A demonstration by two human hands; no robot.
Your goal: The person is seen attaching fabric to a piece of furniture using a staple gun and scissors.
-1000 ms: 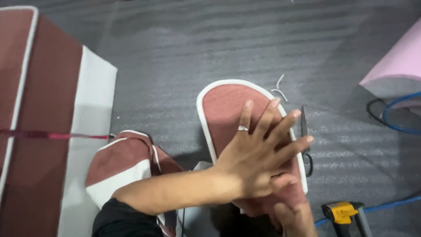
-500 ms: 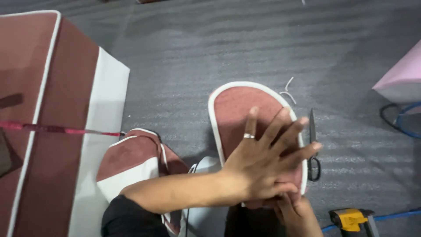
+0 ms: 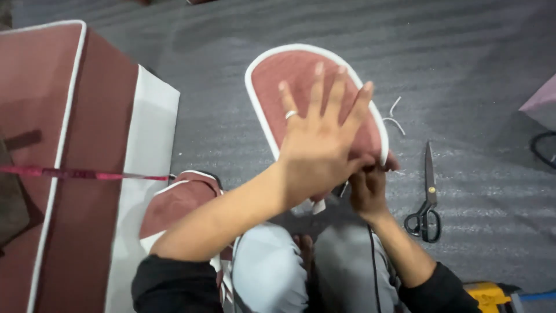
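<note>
Left hand (image 3: 321, 142) lies flat, fingers spread, on the red cushion (image 3: 301, 75), long axis running away from it; right hand (image 3: 366, 188) pinches its near edge, left of the scissors (image 3: 427, 197).

You sit on a grey ribbed felt floor (image 3: 463, 75) that fills the view under dim, even light. At your far left stands a big maroon upholstered cushion with white piping (image 3: 63, 150). A pale pink padded block (image 3: 541, 107) pokes in at the right edge, beside a black looped cable (image 3: 541, 148).
</note>
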